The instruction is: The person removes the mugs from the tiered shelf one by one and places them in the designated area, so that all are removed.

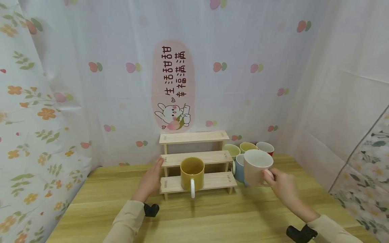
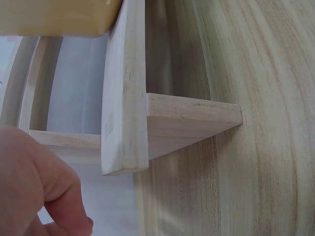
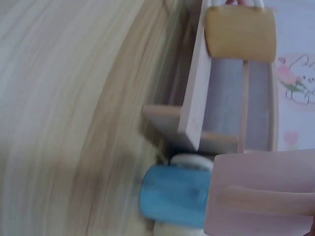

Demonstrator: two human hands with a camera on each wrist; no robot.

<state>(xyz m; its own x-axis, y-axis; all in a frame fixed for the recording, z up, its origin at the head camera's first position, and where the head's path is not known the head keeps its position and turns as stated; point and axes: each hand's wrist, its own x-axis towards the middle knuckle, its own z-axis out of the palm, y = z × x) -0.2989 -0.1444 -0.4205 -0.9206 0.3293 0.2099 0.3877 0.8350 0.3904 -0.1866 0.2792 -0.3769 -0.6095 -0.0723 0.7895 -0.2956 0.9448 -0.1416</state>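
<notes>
My right hand (image 1: 282, 185) grips a pale pink mug (image 1: 256, 168) by its handle, lifted and tilted slightly. In the right wrist view the pink mug (image 3: 266, 172) fills the lower right corner, with a blue mug (image 3: 172, 194) behind it. My left hand (image 1: 150, 180) rests against the left end of the three-tier wooden stand (image 1: 194, 137), its fingertips at the middle step. In the left wrist view the left hand (image 2: 34, 182) is beside that end. On the bottom step sits a mustard mug (image 1: 192, 172), its white handle facing me.
Right of the stand, a light green cup (image 1: 232, 150), a yellow cup (image 1: 248, 146) and a red cup with white inside (image 1: 265, 147) stand behind the blue mug (image 1: 239, 168). A printed curtain (image 1: 121, 101) hangs behind the wooden table (image 1: 197, 226).
</notes>
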